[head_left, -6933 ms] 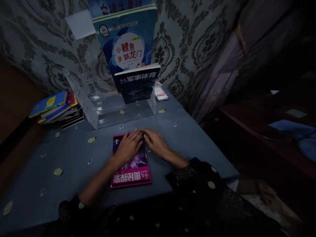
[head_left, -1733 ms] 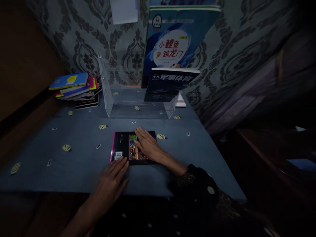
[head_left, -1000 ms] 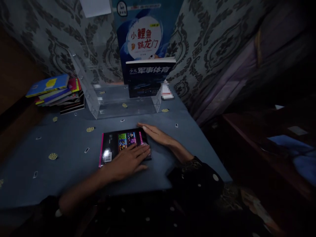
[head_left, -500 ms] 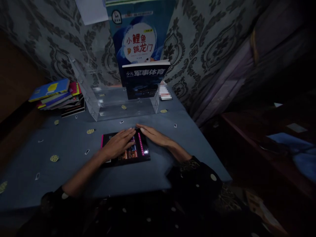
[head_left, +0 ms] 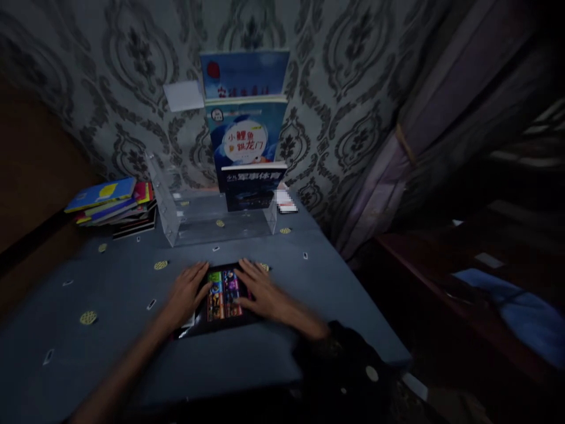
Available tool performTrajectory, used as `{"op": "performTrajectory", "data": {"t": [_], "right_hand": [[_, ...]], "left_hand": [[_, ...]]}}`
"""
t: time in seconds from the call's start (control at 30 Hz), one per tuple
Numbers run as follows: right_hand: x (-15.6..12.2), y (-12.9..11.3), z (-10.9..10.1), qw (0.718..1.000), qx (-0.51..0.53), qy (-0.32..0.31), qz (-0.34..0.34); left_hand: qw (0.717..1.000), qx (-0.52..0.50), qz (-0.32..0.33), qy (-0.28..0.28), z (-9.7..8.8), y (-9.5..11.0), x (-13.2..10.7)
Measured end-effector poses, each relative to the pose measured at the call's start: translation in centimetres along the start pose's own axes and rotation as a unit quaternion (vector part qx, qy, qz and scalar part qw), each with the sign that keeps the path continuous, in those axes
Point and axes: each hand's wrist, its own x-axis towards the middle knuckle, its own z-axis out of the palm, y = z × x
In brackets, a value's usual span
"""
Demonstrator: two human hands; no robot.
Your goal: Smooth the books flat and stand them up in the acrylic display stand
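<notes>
A black book (head_left: 223,297) with rows of small colourful pictures on its cover lies flat on the table near me. On its left side rests my left hand (head_left: 189,292), fingers stretched out and thumb over the cover. My right hand (head_left: 263,290) lies on the right side, fingers spread, its thumb near the pictures. Beyond the hands stands a clear stepped plastic rack (head_left: 216,227). At its right end, a dark blue book (head_left: 253,187) leans upright in front of a blue book with a white circle (head_left: 245,141) and another blue book (head_left: 247,73) behind.
A pile of books (head_left: 106,200) lies at the table's back left. A small pixelated item (head_left: 286,199) is right of the rack. The patterned blue-grey tablecloth (head_left: 318,306) ends at a right edge, with a curtain (head_left: 375,194) and dark red furniture (head_left: 410,265) beyond.
My view has tilted up, showing the rearmost blue book. My hands have moved apart; the right now lies on the black book's right side, and more of the cover pictures show.
</notes>
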Motion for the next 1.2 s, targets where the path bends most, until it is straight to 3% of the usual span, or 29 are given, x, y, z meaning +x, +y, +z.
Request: {"op": "performTrajectory", "data": {"t": [0.23, 0.37, 0.6, 0.8, 0.9, 1.03, 1.2], "right_hand": [[-4.1, -1.2, -0.3, 0.999, -0.002, -0.025, -0.048], [-5.1, 0.1, -0.7, 0.998, -0.021, -0.004, -0.055], [-2.9, 1.9, -1.9, 0.986, -0.087, 0.097, 0.101], [-1.2, 0.4, 0.4, 0.979, -0.116, 0.138, 0.093], [-0.5, -0.5, 2.1, 0.985, -0.095, 0.136, 0.050], [0.8, -0.4, 3.4, 0.989, -0.041, 0.140, 0.031], [2.5, 0.1, 2.9, 0.988, -0.048, 0.138, 0.049]], "left_hand": [[0.998, -0.013, -0.001, 0.068, 1.4, -0.4, -0.1], [0.998, 0.016, -0.041, 0.041, 0.7, 0.8, -0.5], [0.989, 0.021, -0.138, -0.046, 0.6, 3.4, -2.7], [0.997, 0.074, -0.023, -0.021, -0.8, 7.1, -0.5], [0.999, 0.003, 0.050, -0.001, 0.0, 8.1, 1.6], [0.995, -0.037, 0.089, -0.015, 2.0, 7.6, 3.5], [0.995, -0.027, 0.094, -0.035, 2.3, 5.3, 4.9]]}}
